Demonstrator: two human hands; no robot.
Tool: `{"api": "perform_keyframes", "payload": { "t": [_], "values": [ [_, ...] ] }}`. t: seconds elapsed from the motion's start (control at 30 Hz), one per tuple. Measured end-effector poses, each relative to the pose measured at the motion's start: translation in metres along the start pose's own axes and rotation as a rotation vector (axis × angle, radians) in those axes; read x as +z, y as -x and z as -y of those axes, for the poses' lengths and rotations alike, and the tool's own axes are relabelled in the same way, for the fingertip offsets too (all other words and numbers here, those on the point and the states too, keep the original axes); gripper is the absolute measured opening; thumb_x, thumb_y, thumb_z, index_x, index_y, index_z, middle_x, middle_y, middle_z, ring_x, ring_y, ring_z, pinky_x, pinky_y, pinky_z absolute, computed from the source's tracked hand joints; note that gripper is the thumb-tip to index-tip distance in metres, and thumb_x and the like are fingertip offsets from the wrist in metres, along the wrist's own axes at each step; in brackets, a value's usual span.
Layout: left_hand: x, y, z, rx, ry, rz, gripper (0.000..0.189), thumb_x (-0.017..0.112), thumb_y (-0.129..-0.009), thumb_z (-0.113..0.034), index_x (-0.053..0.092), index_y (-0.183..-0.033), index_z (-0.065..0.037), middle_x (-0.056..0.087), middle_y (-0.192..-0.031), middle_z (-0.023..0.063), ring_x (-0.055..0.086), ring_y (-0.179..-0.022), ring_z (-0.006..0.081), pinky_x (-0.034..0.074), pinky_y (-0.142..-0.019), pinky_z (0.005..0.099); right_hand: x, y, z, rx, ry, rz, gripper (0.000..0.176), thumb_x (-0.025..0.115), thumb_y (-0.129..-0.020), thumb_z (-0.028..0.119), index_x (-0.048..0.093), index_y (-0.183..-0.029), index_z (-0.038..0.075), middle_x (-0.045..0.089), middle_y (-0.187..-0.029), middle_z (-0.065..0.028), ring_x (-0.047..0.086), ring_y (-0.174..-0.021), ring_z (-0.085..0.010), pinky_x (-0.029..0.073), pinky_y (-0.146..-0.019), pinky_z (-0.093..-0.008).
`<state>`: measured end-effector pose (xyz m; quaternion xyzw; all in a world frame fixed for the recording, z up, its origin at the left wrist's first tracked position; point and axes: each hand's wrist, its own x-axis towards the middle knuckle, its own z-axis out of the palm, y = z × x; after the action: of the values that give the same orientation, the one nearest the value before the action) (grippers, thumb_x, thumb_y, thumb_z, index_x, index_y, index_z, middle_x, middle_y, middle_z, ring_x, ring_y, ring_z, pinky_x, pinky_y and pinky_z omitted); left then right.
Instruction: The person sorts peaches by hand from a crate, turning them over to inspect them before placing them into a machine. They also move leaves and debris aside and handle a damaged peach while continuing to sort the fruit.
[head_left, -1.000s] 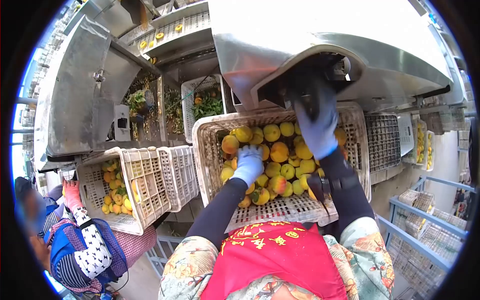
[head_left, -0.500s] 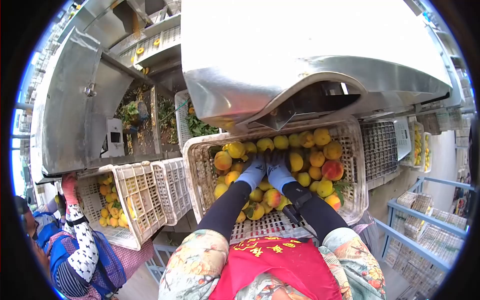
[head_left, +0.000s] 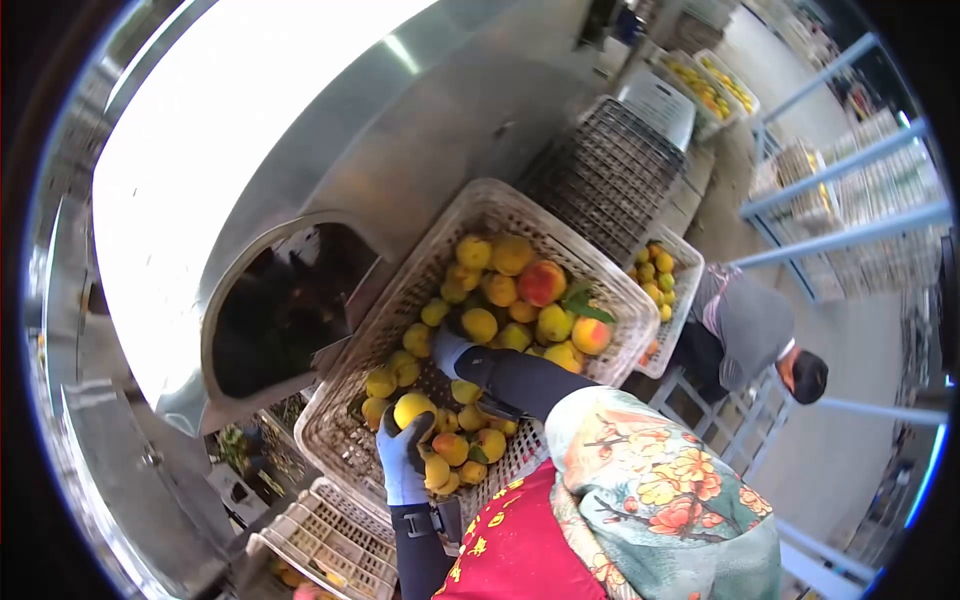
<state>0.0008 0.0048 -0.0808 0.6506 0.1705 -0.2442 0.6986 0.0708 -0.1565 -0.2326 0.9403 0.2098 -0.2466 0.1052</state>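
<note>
A large off-white plastic crate (head_left: 640, 300) holds many yellow and red peaches (head_left: 541, 283) in front of me. My left hand (head_left: 400, 458), in a light blue and black glove, is at the crate's near left part, its fingers curved round a yellow peach (head_left: 414, 409). Other peaches lie right beside that hand. My right hand (head_left: 453, 345), gloved the same way, reaches among the peaches near the middle of the crate. Its fingertips are hidden, and what they touch cannot be made out.
A metal machine with a dark opening (head_left: 290, 310) stands beyond the crate. Dark crates (head_left: 610, 175) are stacked at its right. Another peach crate (head_left: 685, 285) and a person in grey (head_left: 745, 325) are at right. Blue rails (head_left: 850, 235) stand behind.
The view has turned and shifted right. My hands, earlier side by side, are now apart. My left hand has closed round a peach. A person in grey has come into view.
</note>
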Motion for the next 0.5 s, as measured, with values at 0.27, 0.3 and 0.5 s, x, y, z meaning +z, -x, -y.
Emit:
{"api": "perform_keyframes", "payload": {
  "t": [0.27,0.3,0.5],
  "values": [
    [0.004,-0.001,0.036,-0.150,0.892,0.341,0.078,0.060,-0.080,-0.056,0.042,-0.138,-0.008,0.043,-0.138,0.0250,0.039,-0.128,0.0476,0.028,-0.106,0.0671,-0.088,0.094,-0.053,-0.038,-0.682,-0.217,0.069,0.074,-0.062,0.045,0.060,-0.114,0.002,0.066,-0.099,-0.0173,0.063,-0.091,-0.0323,0.040,-0.085,-0.0520],
    [-0.003,-0.010,0.051,-0.158,0.897,0.399,0.085,0.060,-0.078,-0.060,0.039,-0.140,-0.006,0.038,-0.141,0.0273,0.037,-0.129,0.0474,0.025,-0.107,0.0671,-0.108,0.120,-0.052,-0.005,-0.678,-0.290,0.082,0.074,-0.062,0.047,0.050,-0.126,0.001,0.061,-0.111,-0.0196,0.058,-0.103,-0.0331,0.037,-0.091,-0.0513],
    [0.025,0.005,-0.004,0.302,1.066,0.181,0.080,0.068,-0.072,-0.057,0.047,-0.133,-0.010,0.050,-0.133,0.0142,0.043,-0.128,0.0365,0.027,-0.110,0.0586,-0.151,0.174,-0.039,-0.009,-0.875,-0.747,0.102,0.081,-0.060,0.045,0.037,-0.142,0.005,0.050,-0.131,-0.0193,0.049,-0.116,-0.0375,0.034,-0.098,-0.0492]
  ]
}}
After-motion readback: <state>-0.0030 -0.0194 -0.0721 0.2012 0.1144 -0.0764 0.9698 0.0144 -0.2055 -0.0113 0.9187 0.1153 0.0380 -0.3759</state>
